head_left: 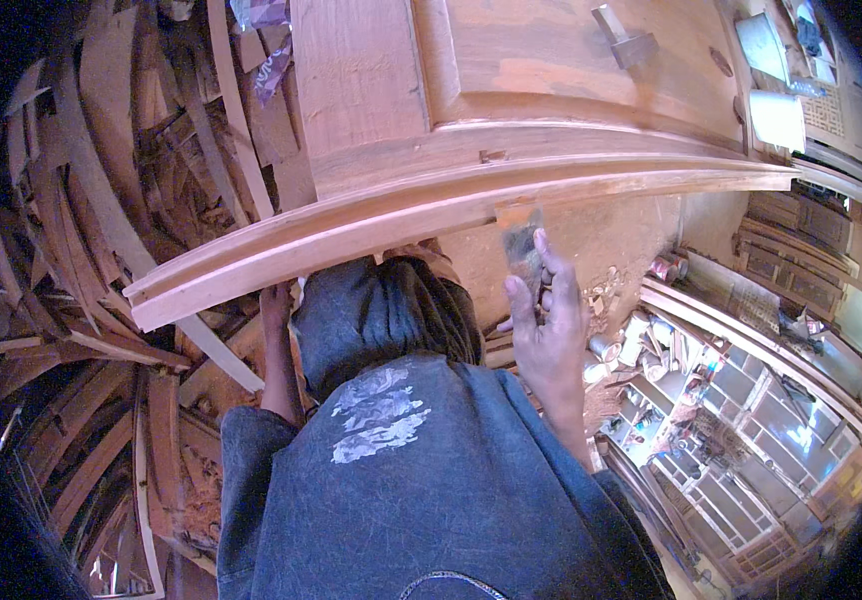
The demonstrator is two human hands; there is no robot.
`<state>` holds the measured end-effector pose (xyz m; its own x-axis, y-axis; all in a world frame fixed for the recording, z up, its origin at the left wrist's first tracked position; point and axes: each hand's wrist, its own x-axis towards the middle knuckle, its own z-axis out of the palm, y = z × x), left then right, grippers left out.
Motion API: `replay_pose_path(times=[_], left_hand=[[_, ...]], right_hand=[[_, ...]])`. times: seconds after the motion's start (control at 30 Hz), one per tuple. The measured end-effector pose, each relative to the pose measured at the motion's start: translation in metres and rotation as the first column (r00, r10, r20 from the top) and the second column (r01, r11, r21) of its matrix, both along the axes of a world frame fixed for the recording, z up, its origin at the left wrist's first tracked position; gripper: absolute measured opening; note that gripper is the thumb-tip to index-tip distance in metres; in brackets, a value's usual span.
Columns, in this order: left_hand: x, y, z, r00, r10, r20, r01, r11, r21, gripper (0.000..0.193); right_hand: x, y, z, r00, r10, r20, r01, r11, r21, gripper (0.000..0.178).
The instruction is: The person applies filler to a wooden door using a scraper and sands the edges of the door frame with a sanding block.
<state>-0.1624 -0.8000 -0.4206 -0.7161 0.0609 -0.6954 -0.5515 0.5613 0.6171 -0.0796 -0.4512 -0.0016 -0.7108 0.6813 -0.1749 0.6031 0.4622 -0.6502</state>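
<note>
A long pale wooden strip (371,235) with a groove along it crosses in front of me, lying along the near edge of a panelled wooden door (366,90). My left hand (276,298) is under the strip's left part; its fingers are mostly hidden by the wood. On the right, my right hand (551,325) is raised just below the strip. Its index finger and thumb are bent around a small dark flat piece (523,248), whose upper end reaches the strip's lower edge. What kind of piece it is does not show clearly.
A small wooden block with a stem (626,45) lies on the door. Offcuts and long curved boards (101,200) are heaped at left. Shavings (606,290) litter the ground at right, near cans (601,350) and a metal window frame (751,410). A white container (777,120) stands far right.
</note>
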Motion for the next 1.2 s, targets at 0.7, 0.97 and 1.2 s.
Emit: replay_pose_path(times=[0.7, 0.97, 1.2], left_hand=[[0.002, -0.001, 0.004, 0.999, 0.002, 0.04, -0.001, 0.999, -0.034, 0.049], [0.011, -0.003, -0.012, 0.996, 0.085, -0.008, -0.084, 0.992, 0.093, 0.049], [0.011, 0.002, -0.01, 0.993, 0.094, 0.068, -0.092, 0.995, -0.032, 0.047]], right_hand=[[-0.005, -0.001, 0.028, 0.964, 0.141, 0.226, -0.176, 0.974, 0.142, 0.046], [-0.02, 0.005, 0.026, 0.959, 0.193, 0.206, -0.231, 0.957, 0.177, 0.048], [-0.011, 0.023, 0.05, 0.898, 0.344, 0.274, -0.392, 0.909, 0.143, 0.049]])
